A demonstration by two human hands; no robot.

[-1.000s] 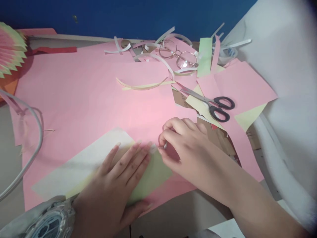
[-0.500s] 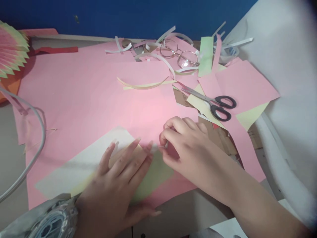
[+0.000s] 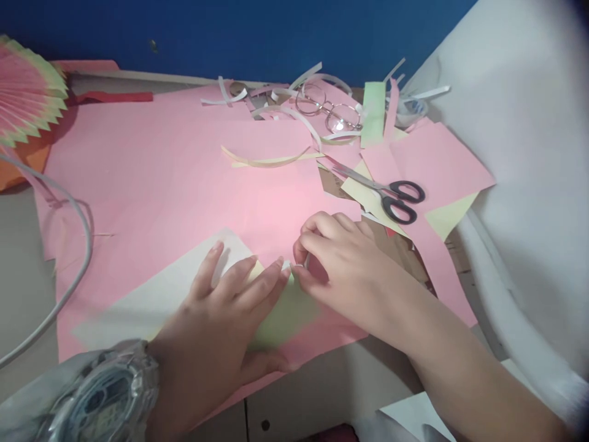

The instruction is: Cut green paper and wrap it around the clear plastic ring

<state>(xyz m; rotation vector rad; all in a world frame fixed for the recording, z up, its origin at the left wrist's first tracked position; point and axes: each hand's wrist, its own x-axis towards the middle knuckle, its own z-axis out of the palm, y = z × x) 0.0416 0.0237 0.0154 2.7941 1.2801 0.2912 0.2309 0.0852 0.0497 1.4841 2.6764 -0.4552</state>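
Observation:
My left hand [image 3: 218, 319] lies flat with fingers apart, pressing on layered papers: a white sheet [image 3: 147, 301] and a green sheet [image 3: 288, 316], with a bit of yellow between them. These rest on a large pink sheet [image 3: 156, 178]. Just right of the left fingertips, my right hand [image 3: 354, 270] is closed in a pinch. A small white strip [image 3: 286, 265] shows between the two hands at the green sheet's upper corner, and the right fingertips hold its end. Whether it is paper or tape I cannot tell.
Black-handled scissors [image 3: 384, 193] lie beyond my right hand. Eyeglasses [image 3: 329, 110] sit among curled paper strips [image 3: 267, 161] at the back. Pink offcuts [image 3: 442, 159] cover the right side. A pleated paper fan [image 3: 30, 92] and a white cable [image 3: 76, 282] are at left.
My left hand's fingers have shifted slightly and spread a little wider. The right hand keeps its pinch close by. The whole view has moved a little.

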